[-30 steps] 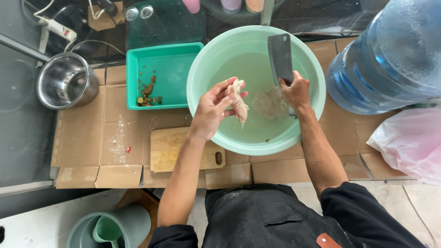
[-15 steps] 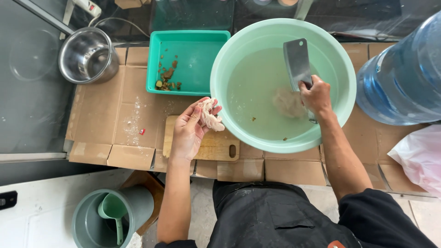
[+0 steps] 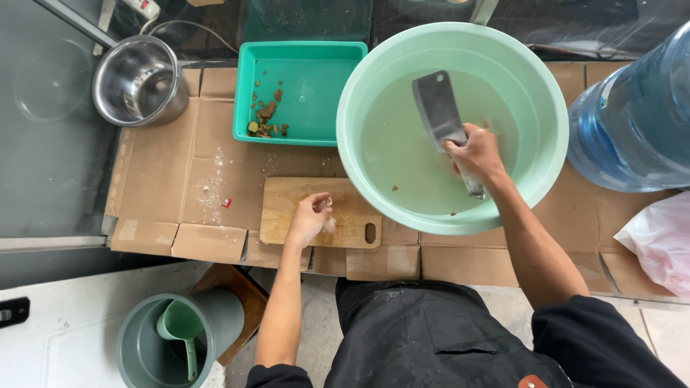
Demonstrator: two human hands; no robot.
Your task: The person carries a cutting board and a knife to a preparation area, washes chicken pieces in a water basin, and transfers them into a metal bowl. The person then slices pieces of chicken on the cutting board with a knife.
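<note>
The left hand [image 3: 309,220] has its grip clenched on a pale piece of meat [image 3: 328,214], pressing it onto the wooden cutting board [image 3: 287,208]. The right hand [image 3: 477,152] grasps a cleaver [image 3: 438,111] by its handle, blade pointing away from the grip, over the water in the pale green basin [image 3: 553,108]. Beyond the left grip sits a teal tray [image 3: 323,86] with scraps.
</note>
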